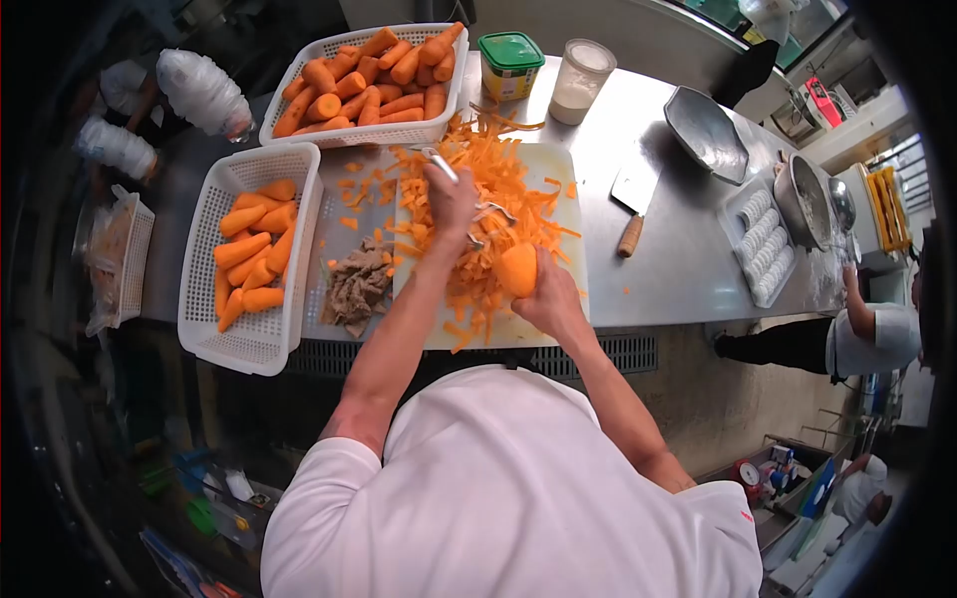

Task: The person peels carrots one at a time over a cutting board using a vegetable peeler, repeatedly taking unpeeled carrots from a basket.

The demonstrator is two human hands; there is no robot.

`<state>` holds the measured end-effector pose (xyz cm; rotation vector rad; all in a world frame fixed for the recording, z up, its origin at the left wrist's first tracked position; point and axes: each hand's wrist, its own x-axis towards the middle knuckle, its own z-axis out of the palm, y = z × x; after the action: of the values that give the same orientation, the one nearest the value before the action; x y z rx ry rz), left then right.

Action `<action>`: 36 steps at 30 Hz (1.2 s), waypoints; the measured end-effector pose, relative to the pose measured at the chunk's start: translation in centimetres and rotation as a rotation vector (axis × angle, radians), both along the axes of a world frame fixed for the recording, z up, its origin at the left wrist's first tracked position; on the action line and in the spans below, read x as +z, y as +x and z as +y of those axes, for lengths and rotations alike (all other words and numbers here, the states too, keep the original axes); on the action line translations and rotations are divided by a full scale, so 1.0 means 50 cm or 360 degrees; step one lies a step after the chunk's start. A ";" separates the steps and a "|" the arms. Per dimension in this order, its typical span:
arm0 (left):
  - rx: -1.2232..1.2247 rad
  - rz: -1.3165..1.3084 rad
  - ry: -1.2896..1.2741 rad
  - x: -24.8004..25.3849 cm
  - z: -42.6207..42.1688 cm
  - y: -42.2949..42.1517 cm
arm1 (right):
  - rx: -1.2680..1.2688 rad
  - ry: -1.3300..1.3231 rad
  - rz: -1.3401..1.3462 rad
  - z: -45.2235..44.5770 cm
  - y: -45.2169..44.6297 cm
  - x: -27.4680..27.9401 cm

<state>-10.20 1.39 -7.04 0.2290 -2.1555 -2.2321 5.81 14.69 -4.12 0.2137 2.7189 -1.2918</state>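
Observation:
My left hand (454, 204) is closed around a peeler (441, 165); its pale handle end sticks out above the fist, and bits of metal show by the shavings. Gripped in my right hand (555, 296) is a thick orange carrot (516, 269), its rounded end toward the left hand. Both hands are over a pale cutting board (563, 224) heaped with carrot shavings (503, 177). Left of the board lies a crumpled brown cloth (357, 286). A white basket (304, 239) at the left holds several smooth carrots (242, 250).
Another basket (439, 127) of carrots stands behind, beside a green-lidded tub (511, 67) and a clear container (581, 82). A cleaver (632, 194), dark tray (708, 137), tray of white rounds (764, 242) and metal bowl (802, 199) lie right. A co-worker (872, 334) stands far right.

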 end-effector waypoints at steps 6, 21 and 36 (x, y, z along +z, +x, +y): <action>-0.0085 0.0055 -0.0291 0.004 0.063 0.044 | -0.0002 0.0285 -0.0023 0.002 -0.014 -0.006; -0.0258 0.0035 -0.0009 0.054 0.039 0.067 | 0.0026 -0.1313 -0.0481 0.035 0.005 -0.003; -0.0084 -0.0141 0.0092 0.051 0.017 0.040 | 0.0132 -0.0214 0.0097 0.017 0.005 -0.018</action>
<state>-8.20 2.23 -4.51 0.2812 -2.1662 -2.3589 6.04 15.56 -5.00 0.0487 2.6455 -1.4730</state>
